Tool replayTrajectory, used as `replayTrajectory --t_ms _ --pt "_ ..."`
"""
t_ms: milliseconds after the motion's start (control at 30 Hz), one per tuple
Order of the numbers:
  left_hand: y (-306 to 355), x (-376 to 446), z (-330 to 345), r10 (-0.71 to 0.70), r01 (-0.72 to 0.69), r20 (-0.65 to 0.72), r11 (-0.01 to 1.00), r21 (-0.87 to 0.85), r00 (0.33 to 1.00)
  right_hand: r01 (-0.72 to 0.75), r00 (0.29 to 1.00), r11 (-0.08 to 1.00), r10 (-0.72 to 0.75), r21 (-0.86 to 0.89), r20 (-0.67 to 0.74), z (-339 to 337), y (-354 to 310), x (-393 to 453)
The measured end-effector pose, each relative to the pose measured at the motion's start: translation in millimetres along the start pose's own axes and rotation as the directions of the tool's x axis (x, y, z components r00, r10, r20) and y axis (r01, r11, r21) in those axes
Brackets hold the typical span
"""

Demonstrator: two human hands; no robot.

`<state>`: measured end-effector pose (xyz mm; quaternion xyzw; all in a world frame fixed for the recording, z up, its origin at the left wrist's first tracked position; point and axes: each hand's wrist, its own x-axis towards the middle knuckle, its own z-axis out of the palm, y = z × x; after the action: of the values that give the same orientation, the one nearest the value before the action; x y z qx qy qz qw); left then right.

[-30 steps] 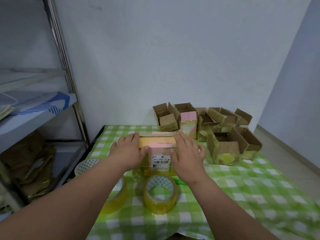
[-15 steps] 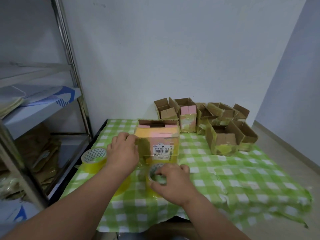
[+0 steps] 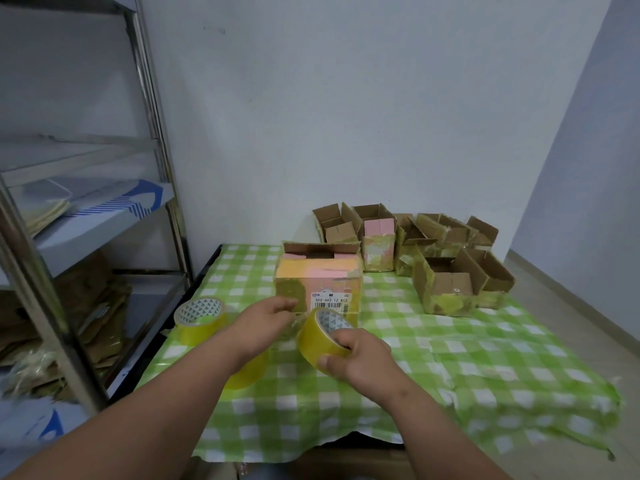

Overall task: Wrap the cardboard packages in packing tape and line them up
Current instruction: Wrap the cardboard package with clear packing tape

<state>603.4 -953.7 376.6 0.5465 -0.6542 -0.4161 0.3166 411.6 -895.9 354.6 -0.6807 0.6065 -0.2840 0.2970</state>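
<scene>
The right hand holds a yellow tape roll tilted above the tabletop. Just left of that grip, the left hand pinches at the roll's edge. Right behind both stands a cardboard box with a white label.

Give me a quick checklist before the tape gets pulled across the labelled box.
1. Roll in hand: ok, right hand grips the tape roll.
2. Tape end caught: cannot tell, left hand has fingers curled at the roll's edge; the strip itself is not visible.
3. Box within reach: ok, labelled box sits just behind both hands.
4. Top flaps closed: not ok, a gap shows in the top.
5. Box held steady: not ok, neither hand is on it.
6. Spare roll clear of the path: ok, it lies off to the left.
</scene>
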Motion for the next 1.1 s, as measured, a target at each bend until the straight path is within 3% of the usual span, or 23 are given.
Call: replayTrajectory --t_ms 100,467,600,733,1100 --pt "8 -3 -1 -0.021 0.022 0.008 0.992 -0.126 1.0 0.017 1.0 0.998 -0.017 0.062 -0.009 -6 -6 -1" --pt "47 9 -14 0.087 -0.088 -0.137 0.996 0.003 0.987 0.09 0.995 0.992 -0.086 0.09 -0.044 -32 -28 13" --pt "60 20 -25 0.015 -0.064 -0.203 0.969 -0.238 0.979 0.172 0.985 0.974 -0.167 0.15 -0.043 -53 -44 22" --pt "69 32 -33 -0.063 -0.031 -0.196 0.896 -0.444 0.979 0.249 0.968 0.967 -0.247 0.052 -0.039 -77 -60 35" --pt "83 76 -48 -0.132 -0.073 -0.323 0.832 -0.551 0.937 0.219 0.974 0.969 -0.224 0.115 0.031 -117 -81 87"
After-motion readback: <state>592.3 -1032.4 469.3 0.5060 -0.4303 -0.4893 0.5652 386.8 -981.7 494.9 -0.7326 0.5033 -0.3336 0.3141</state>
